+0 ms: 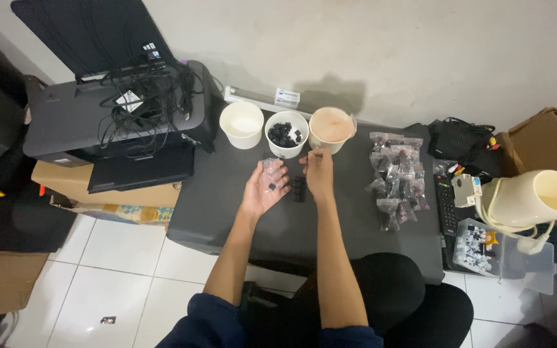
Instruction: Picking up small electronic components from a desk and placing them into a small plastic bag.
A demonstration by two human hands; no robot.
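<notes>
The left hand (pixel 264 187) lies palm-up, cradling a small clear bag (pixel 271 173) over the dark counter (pixel 227 212), while the right hand (pixel 319 173) pinches something tiny beside the bowl of black pieces (pixel 286 134), apparently bagging them.

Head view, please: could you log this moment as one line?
left hand: holds clear small bag | right hand: pinching, contents unclear | cup of black parts: behind hands
</notes>
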